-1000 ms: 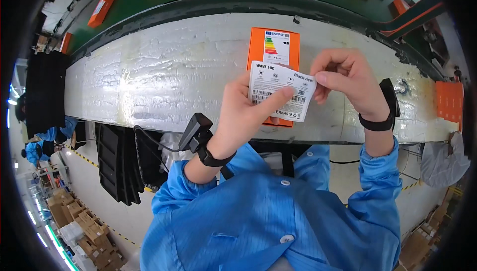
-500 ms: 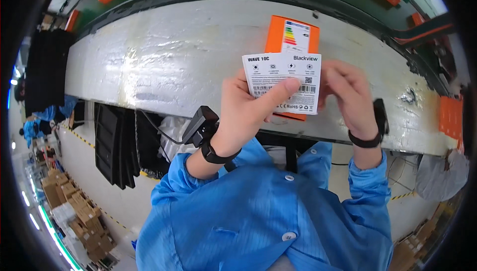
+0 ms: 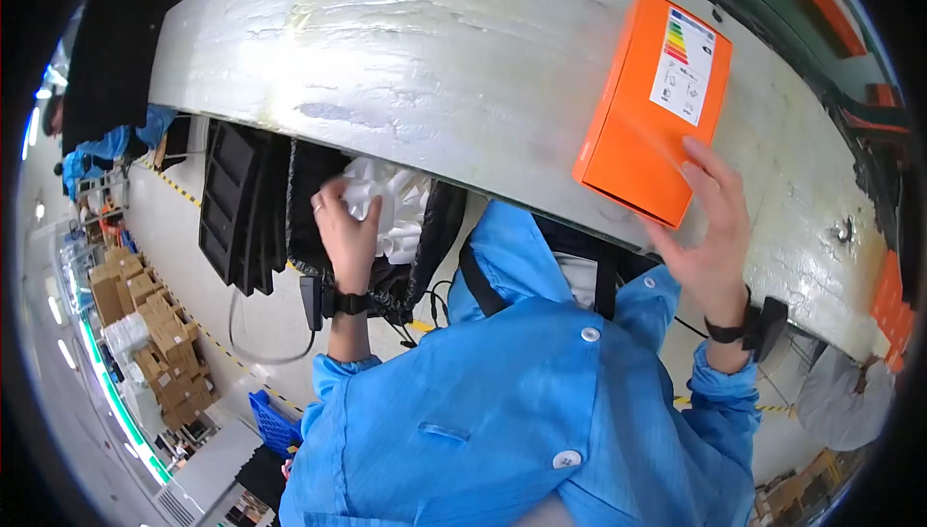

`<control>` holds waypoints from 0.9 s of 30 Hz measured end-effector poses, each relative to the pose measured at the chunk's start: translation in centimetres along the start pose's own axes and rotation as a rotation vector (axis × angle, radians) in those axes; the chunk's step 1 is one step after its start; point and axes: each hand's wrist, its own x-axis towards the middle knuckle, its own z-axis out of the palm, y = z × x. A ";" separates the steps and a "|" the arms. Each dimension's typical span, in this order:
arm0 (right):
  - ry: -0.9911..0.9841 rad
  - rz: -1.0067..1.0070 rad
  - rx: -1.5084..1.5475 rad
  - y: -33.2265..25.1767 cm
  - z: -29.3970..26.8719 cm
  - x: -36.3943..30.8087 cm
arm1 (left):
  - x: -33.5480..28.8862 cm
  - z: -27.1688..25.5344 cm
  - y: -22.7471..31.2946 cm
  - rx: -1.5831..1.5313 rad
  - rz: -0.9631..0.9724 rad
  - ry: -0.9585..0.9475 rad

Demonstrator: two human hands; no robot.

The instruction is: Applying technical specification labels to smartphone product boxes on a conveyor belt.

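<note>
My left hand (image 3: 345,232) is over a dark bag-lined bin below the table's near edge, thumb and fingers apart. White crumpled strips (image 3: 398,237) fill the bin beneath it; whether any touches the fingers is hard to see. An orange box (image 3: 637,102) lies slanted on the table to the right, its top bearing a white label (image 3: 684,68) with coloured bars. At the near right corner of this box is my right hand (image 3: 710,223), fingers spread. Its fingertips overlap the box's right side and its thumb is by the near end; firm contact cannot be made out.
The pale worktable (image 3: 435,73) curves across the view. Black trays (image 3: 237,208) stand beside the bin. More orange boxes (image 3: 893,310) are at the far right. Cartons (image 3: 159,334) are stacked at the left, and a person in blue (image 3: 97,155) is in the distance.
The white printed card has left my hands and is no longer visible. My left hand has moved left over the bin. The box appears farther right, with my right hand at its corner.
</note>
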 end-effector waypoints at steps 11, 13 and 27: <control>0.149 0.402 0.737 0.9 -3.1 1.4 | 6.9 -2.6 20.6 -0.807 0.410 -0.254; 0.111 0.479 0.770 0.7 -3.0 1.8 | 7.4 -2.3 21.9 -0.879 0.379 -0.527; -0.047 0.776 0.877 1.3 -2.3 1.6 | 7.2 0.2 22.7 -0.911 0.034 -0.813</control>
